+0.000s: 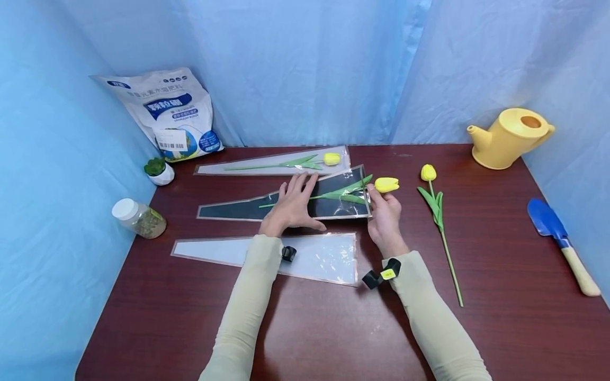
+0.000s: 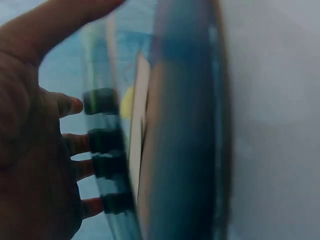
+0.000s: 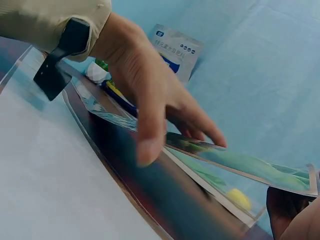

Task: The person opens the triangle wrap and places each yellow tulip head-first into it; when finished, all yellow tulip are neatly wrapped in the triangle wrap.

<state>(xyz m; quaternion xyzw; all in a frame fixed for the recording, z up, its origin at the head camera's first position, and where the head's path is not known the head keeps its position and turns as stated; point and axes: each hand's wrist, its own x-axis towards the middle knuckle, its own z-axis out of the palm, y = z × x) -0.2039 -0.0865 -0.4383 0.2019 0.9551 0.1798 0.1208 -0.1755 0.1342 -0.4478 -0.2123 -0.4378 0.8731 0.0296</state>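
A: Table (image 1: 333, 328) of dark red-brown wood, with blue cloth (image 1: 295, 69) hung behind it and at both sides.

B: And the flower being handled?

A: The tulip (image 1: 355, 190) lies near the middle of the table, partly inside a clear sleeve (image 1: 238, 210). Its long axis runs left to right, yellow head sticking out of the sleeve's wide mouth on the right, stem toward the narrow tip on the left.

B: Hands?

A: The left hand (image 1: 292, 206) lies flat on the sleeve, fingers straight and spread, pressing it down. The right hand (image 1: 383, 217) sits at the mouth, fingertips curled up against the stem just under the yellow head; whether they actually pinch it I can't tell.

B: Around that?

A: Another sleeved tulip (image 1: 305, 163) behind, an empty sleeve (image 1: 324, 258) in front, a loose tulip (image 1: 436, 206) to the right, then a watering can (image 1: 510, 137) and trowel (image 1: 557, 238).
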